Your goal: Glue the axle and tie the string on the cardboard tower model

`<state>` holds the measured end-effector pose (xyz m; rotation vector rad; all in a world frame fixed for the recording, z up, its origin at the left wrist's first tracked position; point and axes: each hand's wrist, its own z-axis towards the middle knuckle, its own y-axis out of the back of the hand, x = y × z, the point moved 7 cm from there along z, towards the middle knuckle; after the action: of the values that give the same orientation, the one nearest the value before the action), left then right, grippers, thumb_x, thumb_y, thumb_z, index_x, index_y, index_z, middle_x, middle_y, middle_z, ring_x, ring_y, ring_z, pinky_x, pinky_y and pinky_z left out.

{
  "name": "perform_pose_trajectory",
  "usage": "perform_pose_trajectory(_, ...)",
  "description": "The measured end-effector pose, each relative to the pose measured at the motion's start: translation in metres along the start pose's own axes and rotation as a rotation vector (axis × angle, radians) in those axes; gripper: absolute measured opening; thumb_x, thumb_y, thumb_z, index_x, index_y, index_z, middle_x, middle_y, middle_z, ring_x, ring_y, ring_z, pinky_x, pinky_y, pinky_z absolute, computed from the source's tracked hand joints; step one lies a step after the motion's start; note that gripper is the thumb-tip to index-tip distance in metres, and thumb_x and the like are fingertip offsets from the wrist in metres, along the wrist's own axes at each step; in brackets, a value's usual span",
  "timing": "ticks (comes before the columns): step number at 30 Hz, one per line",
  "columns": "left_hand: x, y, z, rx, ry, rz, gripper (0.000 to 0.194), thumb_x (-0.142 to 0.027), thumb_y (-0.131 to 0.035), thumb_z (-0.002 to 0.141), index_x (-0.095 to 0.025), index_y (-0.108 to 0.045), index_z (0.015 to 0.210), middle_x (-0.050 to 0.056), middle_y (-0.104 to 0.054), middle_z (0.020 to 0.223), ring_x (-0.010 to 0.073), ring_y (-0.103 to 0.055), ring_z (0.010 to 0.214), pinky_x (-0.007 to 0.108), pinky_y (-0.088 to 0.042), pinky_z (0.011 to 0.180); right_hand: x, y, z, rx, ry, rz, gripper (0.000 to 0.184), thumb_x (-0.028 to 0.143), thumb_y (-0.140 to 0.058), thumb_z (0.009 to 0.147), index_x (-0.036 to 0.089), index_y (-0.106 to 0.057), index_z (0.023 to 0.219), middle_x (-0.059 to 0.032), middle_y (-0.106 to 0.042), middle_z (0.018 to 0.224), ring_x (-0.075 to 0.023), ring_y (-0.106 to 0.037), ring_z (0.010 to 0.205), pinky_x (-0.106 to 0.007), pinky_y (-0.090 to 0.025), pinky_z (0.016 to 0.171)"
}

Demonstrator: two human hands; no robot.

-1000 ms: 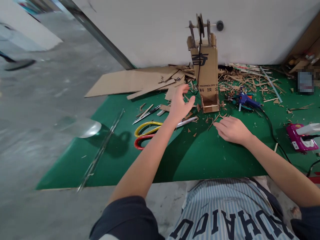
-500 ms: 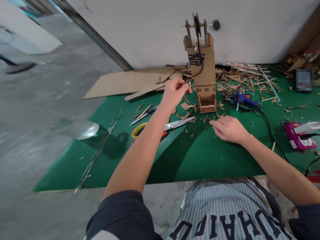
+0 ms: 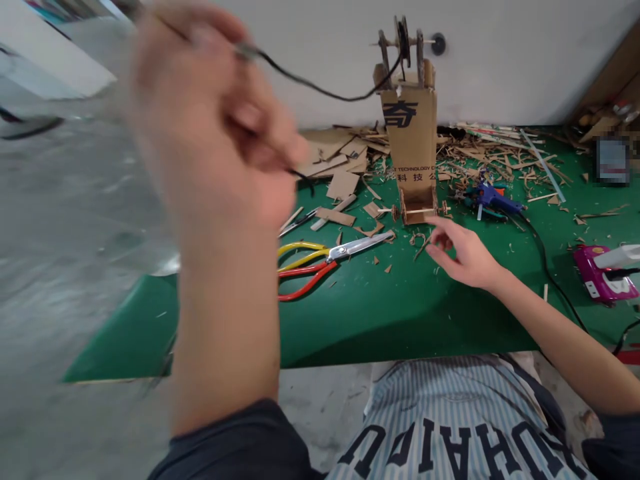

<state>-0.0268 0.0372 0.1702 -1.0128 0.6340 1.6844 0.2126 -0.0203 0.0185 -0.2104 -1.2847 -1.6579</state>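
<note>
My left hand (image 3: 215, 127) is raised high and close to the camera, blurred, with its fingers closed on a black cord (image 3: 320, 87). A loose end of the cord hangs below the fingers. From the hand, the cord runs slack to a spool (image 3: 403, 41) on an axle atop an upright cardboard model (image 3: 411, 143). Another thin axle with small cardboard wheels (image 3: 395, 213) crosses the model's base. My right hand (image 3: 463, 253) is low by that base, thumb and index finger apart, beside curled cardboard scraps (image 3: 420, 241). Whether the index fingertip touches the base, I cannot tell.
Scissors (image 3: 345, 252) with yellow and red handles lie on the green tabletop (image 3: 380, 320). A blue glue gun (image 3: 495, 199) lies right of the model, its cable trailing toward a magenta power strip (image 3: 603, 273). Cardboard scraps (image 3: 495, 150) pile along the white wall.
My left hand has swung up and left toward the camera, drawing the cord away from the model. My right hand has stayed near the base, its index finger lifting off the scraps.
</note>
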Motion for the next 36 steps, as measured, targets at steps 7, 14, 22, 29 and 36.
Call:
perform_pose_trajectory(7,0.078,-0.096,-0.135,0.78,0.171,-0.1,0.021,-0.045,-0.058,0.101,-0.028,-0.046,0.096,-0.006,-0.045,0.066,0.0121,-0.045,0.052,0.028,-0.038,0.049,-0.007,-0.001,0.033,-0.056,-0.333,0.667,0.045,0.049,-0.054,0.102,0.021,-0.057,0.137,-0.012,-0.069,0.127,-0.0218,-0.067,0.11,-0.035,-0.059,0.085)
perform_pose_trajectory(14,0.108,-0.108,-0.163,1.028,-0.034,0.202,0.003,-0.025,-0.053,0.099,-0.022,-0.051,0.1,-0.006,-0.051,0.07,0.0108,-0.048,0.057,0.027,-0.039,0.059,-0.028,0.012,0.066,-0.194,-0.588,0.809,0.008,0.018,-0.066,0.095,0.018,-0.064,0.102,0.001,-0.068,0.082,-0.0095,-0.063,0.07,-0.024,-0.052,0.068)
perform_pose_trajectory(22,0.086,-0.091,-0.166,0.466,-0.549,0.597,0.021,-0.032,-0.065,0.097,-0.02,-0.062,0.114,0.015,-0.059,0.122,0.0292,-0.06,0.119,0.045,-0.052,0.096,-0.035,0.032,0.108,-0.356,-0.56,0.833,0.029,0.048,-0.053,0.107,0.022,-0.063,0.1,0.0102,-0.039,0.063,-0.0058,-0.034,0.047,-0.02,-0.032,0.049)
perform_pose_trajectory(29,0.069,-0.073,-0.149,0.383,-0.722,0.391,0.002,-0.023,-0.058,0.099,-0.024,-0.057,0.099,0.003,-0.067,0.089,0.0188,-0.063,0.084,0.034,-0.052,0.075,-0.035,-0.013,0.071,-0.251,-0.344,0.381,0.038,0.045,-0.044,0.107,0.021,-0.065,0.089,-0.0021,-0.069,0.086,-0.0141,-0.063,0.081,-0.028,-0.049,0.078)
perform_pose_trajectory(36,0.096,-0.081,-0.079,0.605,-0.285,0.698,0.021,-0.028,-0.057,0.099,-0.019,-0.062,0.117,0.008,-0.071,0.117,0.0147,-0.065,0.077,0.03,-0.053,0.074,-0.036,-0.035,0.035,0.024,-0.364,-0.064,0.047,0.032,-0.025,0.111,0.012,-0.067,0.118,-0.0141,-0.076,0.107,-0.022,-0.071,0.093,-0.033,-0.051,0.079)
